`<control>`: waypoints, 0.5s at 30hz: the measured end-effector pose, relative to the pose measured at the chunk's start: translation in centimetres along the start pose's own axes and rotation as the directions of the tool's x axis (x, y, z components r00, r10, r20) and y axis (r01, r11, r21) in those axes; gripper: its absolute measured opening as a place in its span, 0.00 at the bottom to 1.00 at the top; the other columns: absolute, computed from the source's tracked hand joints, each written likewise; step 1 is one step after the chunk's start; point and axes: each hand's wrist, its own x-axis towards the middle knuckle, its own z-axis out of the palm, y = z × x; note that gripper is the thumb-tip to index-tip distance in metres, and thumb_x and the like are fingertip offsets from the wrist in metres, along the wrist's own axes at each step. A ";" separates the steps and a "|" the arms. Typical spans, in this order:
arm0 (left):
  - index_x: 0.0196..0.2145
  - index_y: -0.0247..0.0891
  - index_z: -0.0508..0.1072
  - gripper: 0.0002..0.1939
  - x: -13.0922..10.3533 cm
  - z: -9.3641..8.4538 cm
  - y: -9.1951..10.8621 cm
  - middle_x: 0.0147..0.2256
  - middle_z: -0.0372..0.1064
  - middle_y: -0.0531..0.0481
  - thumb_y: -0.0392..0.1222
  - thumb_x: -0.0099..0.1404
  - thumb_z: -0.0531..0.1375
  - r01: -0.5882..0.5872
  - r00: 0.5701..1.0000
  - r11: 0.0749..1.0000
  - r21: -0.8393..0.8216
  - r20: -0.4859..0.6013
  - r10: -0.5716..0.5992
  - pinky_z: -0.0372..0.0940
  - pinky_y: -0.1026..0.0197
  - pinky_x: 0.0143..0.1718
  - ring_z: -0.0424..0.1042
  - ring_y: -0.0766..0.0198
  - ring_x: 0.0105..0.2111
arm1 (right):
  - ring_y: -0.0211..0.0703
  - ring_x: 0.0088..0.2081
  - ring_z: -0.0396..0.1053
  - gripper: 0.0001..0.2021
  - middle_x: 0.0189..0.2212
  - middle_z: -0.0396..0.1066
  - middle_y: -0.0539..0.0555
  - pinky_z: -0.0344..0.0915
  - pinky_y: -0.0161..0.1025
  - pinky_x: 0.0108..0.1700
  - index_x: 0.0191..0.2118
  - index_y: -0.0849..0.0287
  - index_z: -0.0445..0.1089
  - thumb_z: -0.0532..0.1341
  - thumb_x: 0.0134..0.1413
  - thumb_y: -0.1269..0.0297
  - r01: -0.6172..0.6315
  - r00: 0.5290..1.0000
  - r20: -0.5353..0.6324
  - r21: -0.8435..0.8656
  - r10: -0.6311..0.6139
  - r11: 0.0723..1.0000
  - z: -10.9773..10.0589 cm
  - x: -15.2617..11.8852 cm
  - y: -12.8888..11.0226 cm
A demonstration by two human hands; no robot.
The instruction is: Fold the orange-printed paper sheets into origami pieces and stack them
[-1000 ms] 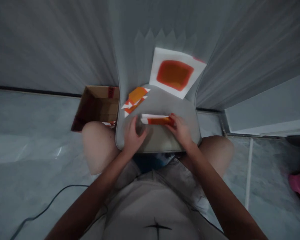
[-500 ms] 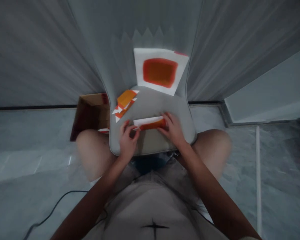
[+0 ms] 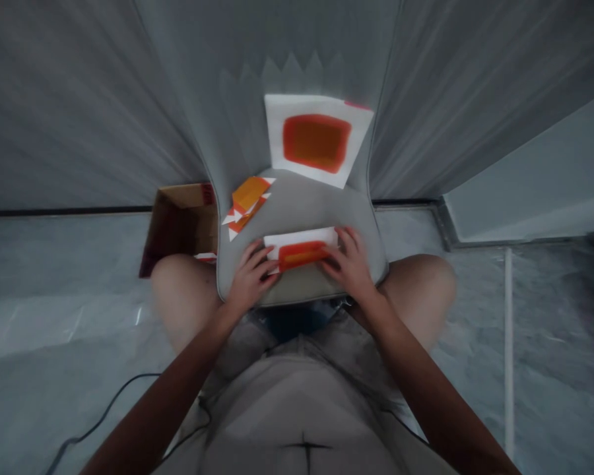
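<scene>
A folded strip of white paper (image 3: 301,235) with an orange-red printed patch lies across the front of the grey chair seat (image 3: 297,201). My left hand (image 3: 251,276) rests on its left end, fingers spread over the edge. At the right end, my right hand (image 3: 350,262) touches the strip with thumb and fingers apart, slightly blurred. Folded orange and white paper pieces (image 3: 250,198) lie in a pile at the seat's left side. Leaning against the backrest is a white sheet (image 3: 280,142) with a large orange-red square.
An open cardboard box (image 3: 178,224) stands on the floor left of the chair, with some orange and white paper by its edge. Grey curtains (image 3: 79,99) hang behind. A dark cable (image 3: 109,402) runs across the floor at lower left.
The strip shows more of its printed face and looks broader. My left hand's fingers have gone from a pinch to spread out, and my right hand has shifted slightly right and opened.
</scene>
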 end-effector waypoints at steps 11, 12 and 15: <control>0.58 0.51 0.78 0.18 -0.1 -0.2 -1.2 0.65 0.68 0.48 0.51 0.73 0.62 -0.034 0.977 0.999 0.007 0.209 0.032 0.49 0.35 0.73 0.58 0.48 0.71 | 0.54 0.60 0.72 0.12 0.55 0.78 0.56 0.70 0.59 0.64 0.52 0.49 0.81 0.60 0.71 0.61 0.018 0.980 0.191 0.211 -0.059 0.977 -2.1 -2.2 -0.1; 0.58 0.51 0.78 0.18 0.0 -0.2 -1.2 0.65 0.68 0.49 0.51 0.73 0.62 -0.027 0.977 1.000 0.005 0.212 0.025 0.49 0.34 0.72 0.57 0.47 0.71 | 0.54 0.59 0.72 0.12 0.55 0.78 0.57 0.70 0.58 0.63 0.52 0.50 0.80 0.60 0.71 0.60 0.016 0.978 0.202 0.207 -0.059 0.978 -2.2 -2.2 -0.2; 0.57 0.52 0.79 0.17 0.3 -0.3 -1.1 0.66 0.67 0.51 0.52 0.74 0.60 0.003 0.972 1.000 -0.001 0.235 -0.003 0.48 0.34 0.72 0.57 0.47 0.71 | 0.55 0.59 0.73 0.14 0.57 0.76 0.59 0.70 0.58 0.63 0.55 0.51 0.79 0.62 0.70 0.57 0.026 0.978 0.197 0.189 -0.064 0.982 -1.9 -1.9 0.1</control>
